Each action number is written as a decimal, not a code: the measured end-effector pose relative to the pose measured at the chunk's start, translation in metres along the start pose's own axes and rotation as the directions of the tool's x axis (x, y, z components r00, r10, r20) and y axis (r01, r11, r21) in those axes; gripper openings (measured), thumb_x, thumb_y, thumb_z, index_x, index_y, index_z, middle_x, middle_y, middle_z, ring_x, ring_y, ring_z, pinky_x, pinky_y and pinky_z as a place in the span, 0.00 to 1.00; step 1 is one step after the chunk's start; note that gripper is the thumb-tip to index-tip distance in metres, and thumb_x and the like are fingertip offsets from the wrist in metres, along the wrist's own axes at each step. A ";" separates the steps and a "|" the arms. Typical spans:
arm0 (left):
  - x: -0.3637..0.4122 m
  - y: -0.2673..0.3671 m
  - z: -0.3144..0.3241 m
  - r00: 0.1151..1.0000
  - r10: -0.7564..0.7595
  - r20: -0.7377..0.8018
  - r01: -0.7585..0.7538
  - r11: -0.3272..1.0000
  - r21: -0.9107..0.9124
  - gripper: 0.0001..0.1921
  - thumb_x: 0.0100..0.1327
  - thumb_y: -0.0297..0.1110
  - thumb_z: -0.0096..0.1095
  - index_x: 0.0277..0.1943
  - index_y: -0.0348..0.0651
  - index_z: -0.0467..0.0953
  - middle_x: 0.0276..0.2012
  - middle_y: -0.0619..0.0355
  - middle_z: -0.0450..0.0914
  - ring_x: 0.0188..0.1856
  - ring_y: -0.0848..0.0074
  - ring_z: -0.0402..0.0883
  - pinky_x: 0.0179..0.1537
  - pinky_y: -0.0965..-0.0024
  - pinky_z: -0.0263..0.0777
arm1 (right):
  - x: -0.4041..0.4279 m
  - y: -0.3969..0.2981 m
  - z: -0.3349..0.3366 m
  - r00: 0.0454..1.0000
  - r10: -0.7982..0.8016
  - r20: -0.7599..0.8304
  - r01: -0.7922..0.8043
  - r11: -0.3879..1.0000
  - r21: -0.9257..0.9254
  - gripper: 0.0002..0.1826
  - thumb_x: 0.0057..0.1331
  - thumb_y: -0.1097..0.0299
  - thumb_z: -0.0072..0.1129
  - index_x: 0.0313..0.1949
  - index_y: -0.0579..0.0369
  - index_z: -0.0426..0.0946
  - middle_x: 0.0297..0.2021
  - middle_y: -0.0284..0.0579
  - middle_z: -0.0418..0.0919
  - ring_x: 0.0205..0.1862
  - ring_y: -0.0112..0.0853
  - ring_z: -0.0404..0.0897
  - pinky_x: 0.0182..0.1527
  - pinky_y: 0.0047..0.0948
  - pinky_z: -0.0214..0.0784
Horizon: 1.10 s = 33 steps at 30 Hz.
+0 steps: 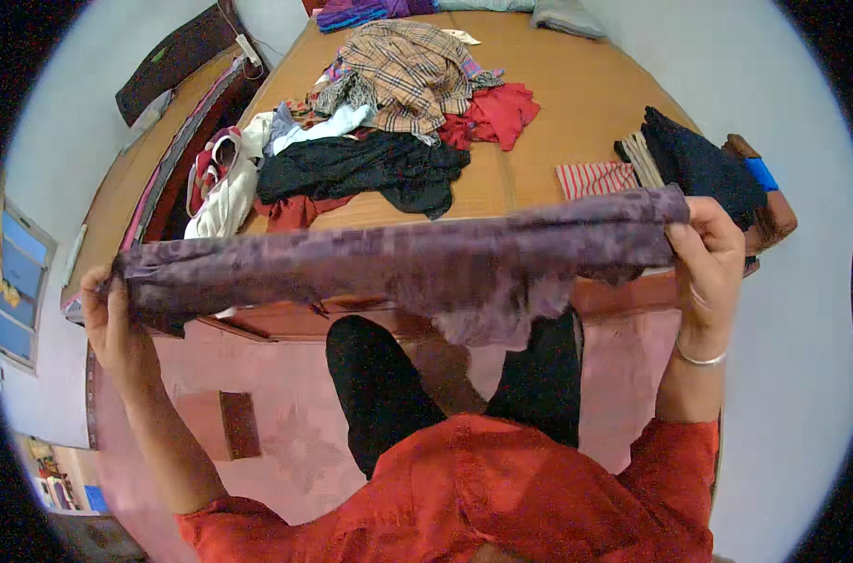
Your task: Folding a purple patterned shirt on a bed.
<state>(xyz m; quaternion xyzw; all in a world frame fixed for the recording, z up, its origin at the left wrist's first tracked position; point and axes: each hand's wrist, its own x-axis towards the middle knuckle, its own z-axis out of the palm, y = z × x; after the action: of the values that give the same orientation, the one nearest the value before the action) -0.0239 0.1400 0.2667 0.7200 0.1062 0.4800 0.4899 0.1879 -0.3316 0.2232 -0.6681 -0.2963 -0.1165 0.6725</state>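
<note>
A mottled purple cloth (398, 260) is stretched sideways above my lap, in front of the bed's edge. My left hand (113, 313) pinches its left end, and my right hand (708, 260), with a bangle at the wrist, grips its right end. The cloth looks folded lengthwise into a long band, with a looser part hanging down right of its middle. Beyond it on the bed lies a heap of clothes, with a tan checked cloth (405, 70) on top, a black garment (363, 169) in front and a red garment (504, 112) at its right.
Along the right side of the bed (539, 63) lie a red-and-white striped cloth (592, 179), folded dark cloth (701, 162) and a brown item (778, 211). White cloth (226, 204) hangs at the left edge. A brown box (219, 426) stands on the floor.
</note>
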 end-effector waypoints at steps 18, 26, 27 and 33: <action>0.109 -0.071 0.128 0.907 0.358 0.221 -0.383 0.920 0.082 0.15 0.60 0.24 0.54 0.50 0.37 0.75 0.39 0.58 0.79 0.42 0.78 0.76 0.47 0.77 0.67 | 0.119 -0.007 0.005 0.938 -0.336 -0.086 0.271 0.864 -0.424 0.09 0.63 0.72 0.56 0.42 0.62 0.77 0.34 0.38 0.80 0.35 0.21 0.76 0.40 0.20 0.68; -0.059 -0.207 0.101 0.830 0.135 0.542 -0.392 0.831 0.394 0.10 0.52 0.23 0.58 0.39 0.40 0.77 0.37 0.51 0.79 0.43 0.60 0.78 0.45 0.63 0.71 | -0.055 0.115 0.038 0.958 0.106 0.266 0.113 0.712 -0.693 0.07 0.60 0.71 0.55 0.35 0.58 0.79 0.31 0.52 0.81 0.33 0.42 0.81 0.36 0.35 0.72; -0.081 -0.218 0.096 0.806 0.036 0.591 -0.365 0.817 0.447 0.09 0.52 0.24 0.58 0.38 0.40 0.77 0.37 0.51 0.79 0.43 0.58 0.77 0.45 0.61 0.71 | -0.075 0.130 0.044 0.937 0.163 0.310 0.092 0.740 -0.666 0.07 0.60 0.68 0.54 0.33 0.56 0.79 0.29 0.52 0.80 0.31 0.44 0.80 0.34 0.37 0.72; -0.115 -0.243 0.089 0.648 -0.156 0.745 -0.283 0.859 0.426 0.09 0.54 0.32 0.61 0.39 0.43 0.79 0.35 0.51 0.79 0.43 0.60 0.78 0.46 0.62 0.71 | -0.099 0.149 0.037 0.753 0.408 0.516 0.129 0.677 -0.725 0.08 0.58 0.68 0.57 0.36 0.56 0.79 0.27 0.52 0.79 0.28 0.39 0.81 0.31 0.32 0.71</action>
<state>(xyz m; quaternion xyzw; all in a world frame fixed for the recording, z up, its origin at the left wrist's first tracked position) 0.0646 0.1356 -0.0023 0.9587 -0.0125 0.1062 0.2635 0.1827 -0.3075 0.0423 -0.8964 -0.3807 0.0678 0.2167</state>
